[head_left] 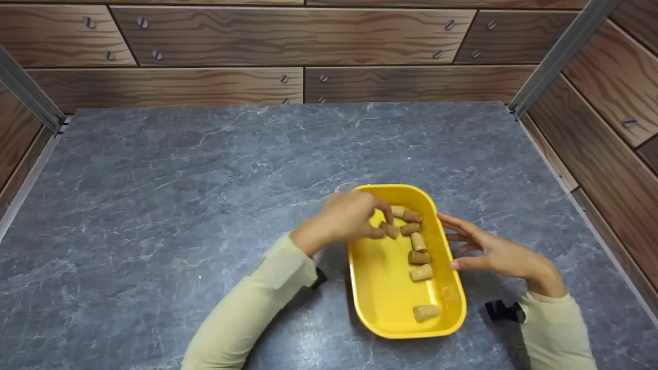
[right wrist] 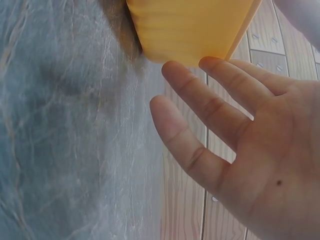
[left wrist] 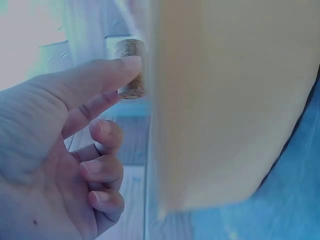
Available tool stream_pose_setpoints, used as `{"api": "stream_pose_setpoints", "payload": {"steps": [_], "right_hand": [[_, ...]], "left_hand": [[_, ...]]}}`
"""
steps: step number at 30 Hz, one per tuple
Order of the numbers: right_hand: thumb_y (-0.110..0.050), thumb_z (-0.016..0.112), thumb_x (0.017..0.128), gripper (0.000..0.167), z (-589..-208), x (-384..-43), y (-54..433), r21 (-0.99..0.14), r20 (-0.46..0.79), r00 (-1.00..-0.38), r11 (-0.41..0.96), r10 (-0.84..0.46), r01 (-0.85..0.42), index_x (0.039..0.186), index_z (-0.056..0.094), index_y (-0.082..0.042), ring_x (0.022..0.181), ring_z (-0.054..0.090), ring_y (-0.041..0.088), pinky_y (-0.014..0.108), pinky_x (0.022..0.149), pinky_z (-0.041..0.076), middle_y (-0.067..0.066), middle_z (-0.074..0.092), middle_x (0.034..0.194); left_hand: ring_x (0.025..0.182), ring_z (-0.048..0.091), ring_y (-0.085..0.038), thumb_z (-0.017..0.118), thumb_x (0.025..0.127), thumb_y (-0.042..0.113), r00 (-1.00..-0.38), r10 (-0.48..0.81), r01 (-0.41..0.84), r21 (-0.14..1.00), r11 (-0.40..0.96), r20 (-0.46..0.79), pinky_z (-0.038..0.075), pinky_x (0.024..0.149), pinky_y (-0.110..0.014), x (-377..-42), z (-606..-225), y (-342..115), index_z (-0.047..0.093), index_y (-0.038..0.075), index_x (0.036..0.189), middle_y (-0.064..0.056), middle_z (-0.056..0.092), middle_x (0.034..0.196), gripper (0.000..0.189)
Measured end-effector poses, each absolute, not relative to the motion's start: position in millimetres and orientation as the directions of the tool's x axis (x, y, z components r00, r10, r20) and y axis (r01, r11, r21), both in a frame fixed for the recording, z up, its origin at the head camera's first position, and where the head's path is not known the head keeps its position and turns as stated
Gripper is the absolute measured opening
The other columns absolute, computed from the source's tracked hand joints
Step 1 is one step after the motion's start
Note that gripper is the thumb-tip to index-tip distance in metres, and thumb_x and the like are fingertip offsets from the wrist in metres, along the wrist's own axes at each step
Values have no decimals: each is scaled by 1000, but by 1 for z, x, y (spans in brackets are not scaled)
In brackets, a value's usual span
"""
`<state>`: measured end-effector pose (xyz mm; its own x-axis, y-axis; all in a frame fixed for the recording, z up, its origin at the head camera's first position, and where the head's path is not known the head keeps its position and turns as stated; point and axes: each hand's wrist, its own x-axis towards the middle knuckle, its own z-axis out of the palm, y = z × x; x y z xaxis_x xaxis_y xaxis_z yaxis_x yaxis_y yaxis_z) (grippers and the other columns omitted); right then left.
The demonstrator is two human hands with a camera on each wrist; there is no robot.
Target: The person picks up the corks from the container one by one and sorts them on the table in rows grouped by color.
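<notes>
A yellow rectangular tub (head_left: 380, 329) with rounded corners stands on the table. My left hand (head_left: 350, 216) reaches over its left rim and pinches a cork (left wrist: 131, 70) between thumb and index finger; the other fingers curl loosely below. In the head view this held cork (head_left: 390, 230) is over the tub's inside. Several more corks lie on the tub floor in a rough line along the right wall, among them a dark cork (head_left: 419, 257) and a pale cork (head_left: 425, 312) near the front. My right hand (head_left: 496, 254) is at the tub's right side, fingers extended, fingertips right at the wall.
The tub rests on a blue-grey marbled tabletop (head_left: 180, 205). Wood-patterned panels (head_left: 293, 36) rise behind and at both sides, with metal corner posts (head_left: 560, 56). Black wrist mounts (head_left: 504, 311) show under the sleeves.
</notes>
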<state>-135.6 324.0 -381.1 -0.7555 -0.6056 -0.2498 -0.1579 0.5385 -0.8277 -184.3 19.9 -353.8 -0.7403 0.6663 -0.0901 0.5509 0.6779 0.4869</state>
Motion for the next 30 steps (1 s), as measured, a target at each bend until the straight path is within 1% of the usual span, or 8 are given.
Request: {"api": "stream_pose_setpoints", "payload": {"steps": [2,7,9,11,15,18,24,30], "right_hand": [[-14,61,94,79,-381,-136,324,-831,-245,-753,533,-611,-162,156,11,-14,124,38,-16,27,99,44,25,18,157],[-13,61,94,80,-382,-138,325,-837,-235,-747,520,-622,-170,155,10,-13,124,38,-16,25,99,43,26,18,156],[-13,61,94,80,-382,-137,325,-836,-241,-745,523,-621,-165,156,10,-13,124,38,-16,26,99,43,26,17,157],[-13,61,94,80,-381,-137,325,-835,-249,-746,527,-617,-157,156,10,-13,124,38,-16,28,100,43,26,17,157],[-14,61,94,80,-381,-136,326,-833,-264,-748,534,-609,-141,156,10,-14,123,38,-16,29,100,43,26,16,157],[-14,61,94,81,-380,-136,326,-833,-255,-747,531,-614,-152,156,10,-14,123,38,-16,27,99,43,27,17,157],[-13,62,94,81,-380,-138,326,-836,-240,-741,521,-627,-170,156,9,-13,124,38,-15,24,99,43,26,18,157],[-15,62,94,82,-380,-137,324,-829,-275,-743,542,-610,-137,156,9,-15,122,39,-16,29,99,44,25,17,157]], "left_hand": [[67,47,-10,74,83,34,-756,651,532,509,676,-75,39,61,-26,-185,-350,7,71,29,104,7,58,76,21],[74,53,-12,76,81,28,-803,595,482,547,685,-37,41,62,-27,-189,-348,-25,71,25,106,4,68,90,25],[73,52,-13,77,80,29,-821,569,460,555,693,-29,40,61,-27,-190,-350,-38,71,24,104,2,69,92,26],[71,50,-13,78,79,30,-839,544,437,559,705,-30,38,58,-27,-191,-354,-49,72,23,103,1,68,88,25],[65,45,-13,79,78,31,-869,492,378,557,739,-63,35,55,-26,-191,-364,-67,72,21,100,1,59,75,25],[63,45,-13,78,78,31,-884,460,347,545,763,-82,36,54,-27,-193,-371,-76,72,20,98,2,56,72,24],[62,48,-13,78,79,32,-892,422,295,502,813,-159,39,56,-30,-198,-387,-84,71,22,99,3,59,74,23],[66,54,-14,78,79,35,-886,405,263,475,840,-226,45,63,-37,-205,-401,-87,71,24,98,4,67,81,23]]}}
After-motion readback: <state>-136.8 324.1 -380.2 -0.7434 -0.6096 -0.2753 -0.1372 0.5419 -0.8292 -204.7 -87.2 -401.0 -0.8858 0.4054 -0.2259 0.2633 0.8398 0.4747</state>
